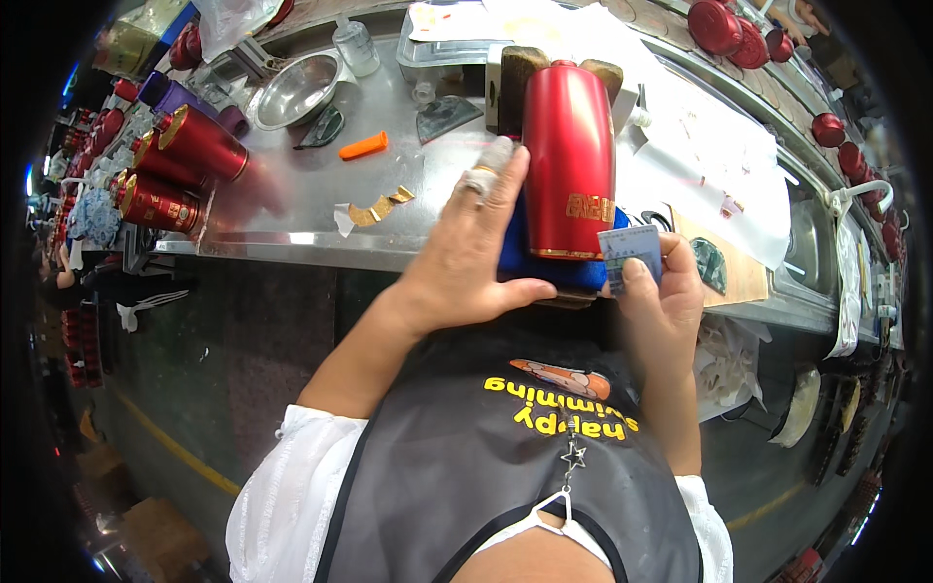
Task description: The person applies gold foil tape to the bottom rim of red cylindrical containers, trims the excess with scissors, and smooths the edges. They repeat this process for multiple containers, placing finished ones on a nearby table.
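Note:
A glossy red bottle (pixel 572 146) lies on a stand padded with blue cloth (pixel 514 251), its neck pointing away from me. Gold raised lettering and a thin gold rim show near its base end. My left hand (pixel 466 248) is spread along the bottle's left side, fingertips close against it; whether they press on it I cannot tell. White wrapping covers one finger, and the thumb reaches over the blue padding. Between the thumb and fingers of my right hand (pixel 663 291) is a small printed card (pixel 633 251), held beside the bottle's lower right edge.
On the steel bench (pixel 291 182) are gold foil scraps (pixel 375 209), an orange cap-like tube (pixel 364 146), a metal bowl (pixel 297 91) and a clear plastic bottle (pixel 356 47). More red bottles (pixel 200 142) lie at left. A wooden board (pixel 743 280) and white sheet (pixel 714 160) are at right.

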Action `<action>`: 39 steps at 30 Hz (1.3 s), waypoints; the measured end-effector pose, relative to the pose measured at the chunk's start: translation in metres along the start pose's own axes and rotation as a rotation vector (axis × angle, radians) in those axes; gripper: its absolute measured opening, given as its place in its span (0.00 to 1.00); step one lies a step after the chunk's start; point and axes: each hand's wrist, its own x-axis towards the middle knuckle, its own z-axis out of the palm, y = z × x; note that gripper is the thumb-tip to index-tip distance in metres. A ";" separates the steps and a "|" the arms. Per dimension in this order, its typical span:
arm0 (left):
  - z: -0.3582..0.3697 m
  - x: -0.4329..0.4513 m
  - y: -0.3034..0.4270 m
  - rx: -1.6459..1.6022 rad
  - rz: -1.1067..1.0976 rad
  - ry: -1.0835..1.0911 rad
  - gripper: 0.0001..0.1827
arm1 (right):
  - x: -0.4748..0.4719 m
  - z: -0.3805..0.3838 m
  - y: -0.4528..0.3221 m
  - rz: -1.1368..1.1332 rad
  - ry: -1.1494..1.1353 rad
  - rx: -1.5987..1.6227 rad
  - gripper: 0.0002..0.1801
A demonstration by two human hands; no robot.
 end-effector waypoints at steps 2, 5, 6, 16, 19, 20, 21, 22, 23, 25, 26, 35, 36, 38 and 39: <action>0.021 0.007 0.002 -0.095 -0.047 0.008 0.71 | 0.002 0.000 0.002 0.020 -0.050 -0.142 0.06; 0.033 0.018 -0.005 -0.083 0.037 0.144 0.70 | 0.003 -0.002 0.000 0.052 -0.118 -0.321 0.07; 0.034 0.019 -0.005 -0.057 0.040 0.154 0.69 | 0.004 -0.003 0.000 0.055 -0.120 -0.335 0.07; 0.024 0.032 0.008 0.015 0.099 0.127 0.61 | 0.009 -0.007 -0.006 0.186 -0.102 -0.131 0.06; 0.028 0.034 0.006 -0.011 0.120 0.151 0.60 | 0.009 -0.008 -0.006 0.185 -0.105 -0.148 0.05; 0.030 0.034 0.005 -0.021 0.121 0.149 0.60 | 0.008 -0.009 -0.006 0.195 -0.097 -0.149 0.06; 0.031 0.034 0.005 -0.033 0.124 0.138 0.60 | 0.007 -0.009 -0.004 0.175 -0.102 -0.170 0.06; 0.031 0.034 0.004 -0.018 0.124 0.149 0.60 | 0.006 -0.009 -0.003 0.161 -0.102 -0.175 0.06; 0.032 0.033 0.005 -0.004 0.125 0.150 0.60 | 0.006 -0.009 -0.001 0.149 -0.102 -0.179 0.06; 0.032 0.032 0.005 -0.003 0.121 0.155 0.60 | 0.007 -0.009 0.003 0.108 -0.134 -0.201 0.07; 0.032 0.031 0.005 -0.018 0.114 0.158 0.60 | 0.007 -0.008 0.005 0.087 -0.148 -0.213 0.08; 0.034 0.033 0.007 -0.035 0.103 0.162 0.59 | 0.003 -0.006 0.003 0.153 -0.129 -0.206 0.06; 0.034 0.033 0.007 -0.021 0.109 0.176 0.59 | 0.003 -0.005 0.003 0.143 -0.120 -0.204 0.06; 0.034 0.033 0.008 -0.018 0.102 0.172 0.58 | 0.003 -0.004 0.005 0.122 -0.099 -0.190 0.06; 0.034 0.033 0.008 -0.018 0.100 0.170 0.58 | 0.003 -0.004 0.005 0.137 -0.078 -0.182 0.06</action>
